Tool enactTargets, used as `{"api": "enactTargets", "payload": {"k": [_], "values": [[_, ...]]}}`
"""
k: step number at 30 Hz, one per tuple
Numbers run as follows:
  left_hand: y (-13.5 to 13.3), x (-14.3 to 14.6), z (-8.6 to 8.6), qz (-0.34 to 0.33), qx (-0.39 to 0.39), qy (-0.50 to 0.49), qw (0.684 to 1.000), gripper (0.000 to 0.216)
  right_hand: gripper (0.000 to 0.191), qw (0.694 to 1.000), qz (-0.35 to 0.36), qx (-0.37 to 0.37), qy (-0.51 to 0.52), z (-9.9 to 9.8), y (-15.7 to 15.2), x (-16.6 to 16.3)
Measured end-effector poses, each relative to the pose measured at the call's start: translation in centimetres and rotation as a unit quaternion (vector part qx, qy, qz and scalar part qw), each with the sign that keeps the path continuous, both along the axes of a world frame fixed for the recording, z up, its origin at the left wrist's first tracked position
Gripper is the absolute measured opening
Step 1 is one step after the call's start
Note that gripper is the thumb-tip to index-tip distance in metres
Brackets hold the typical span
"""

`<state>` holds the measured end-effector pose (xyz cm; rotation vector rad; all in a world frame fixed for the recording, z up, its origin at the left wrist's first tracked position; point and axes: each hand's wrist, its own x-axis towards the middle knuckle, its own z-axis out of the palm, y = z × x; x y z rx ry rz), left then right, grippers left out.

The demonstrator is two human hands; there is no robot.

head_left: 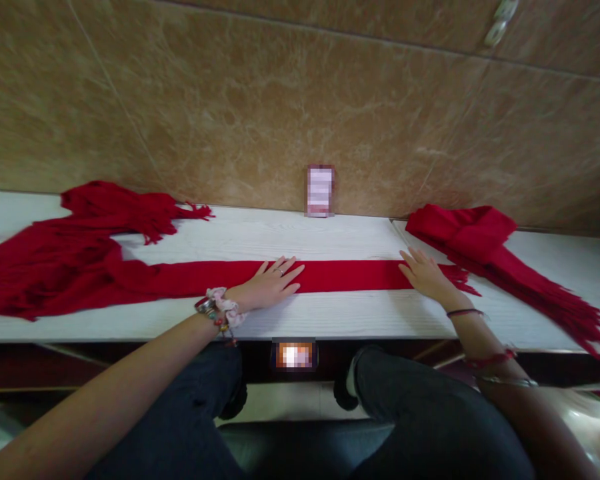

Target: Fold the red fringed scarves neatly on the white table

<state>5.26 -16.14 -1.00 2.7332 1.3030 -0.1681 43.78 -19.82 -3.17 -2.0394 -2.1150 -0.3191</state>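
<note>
A red scarf (350,276) lies in a long flat band across the white table. My left hand (267,283) rests flat on the band near its middle, fingers spread, a ring on one finger. Toward the scarf's right, fringed end, my right hand (427,275) lies on it with the fingers stretched out. Leftward, the band runs into a rumpled heap of red cloth (55,260) with fringes; whether it is all one piece I cannot tell. Beyond my right hand lies another red scarf (467,233), loosely folded, its fringe pointing to the front right.
The white table (280,320) runs along a brown marbled wall (230,113). A phone-like object (320,191) with a blurred face leans against the wall. Below the table's front edge is another blurred, lit screen (295,355). A white fixture (501,23) is on the wall.
</note>
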Motion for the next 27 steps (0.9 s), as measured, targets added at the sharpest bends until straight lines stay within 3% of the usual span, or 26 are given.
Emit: {"api": "enactTargets", "payload": {"k": [4,9,14,22,27], "values": [[0.0,0.1,0.1,-0.006,-0.009,-0.007,1.0,0.053,0.054,0.977,0.209,-0.034,0.032,2.8,0.8,-8.6],[0.0,-0.1,0.3,-0.004,-0.005,-0.008,1.0,0.061,0.059,0.958,0.275,-0.082,0.001,3.0,0.7,-16.8],[-0.2,-2.8,-0.1,0.025,0.026,-0.001,0.999,0.061,0.056,0.956,0.27,-0.117,-0.008,1.4,0.5,-17.5],[-0.2,-11.3,0.5,0.082,0.055,0.024,0.995,0.055,0.055,0.953,0.272,-0.132,-0.007,1.4,1.1,-16.0],[0.8,-18.6,1.1,0.154,0.15,0.024,0.976,0.051,0.057,0.948,0.307,-0.077,0.028,2.7,1.8,-20.2]]}}
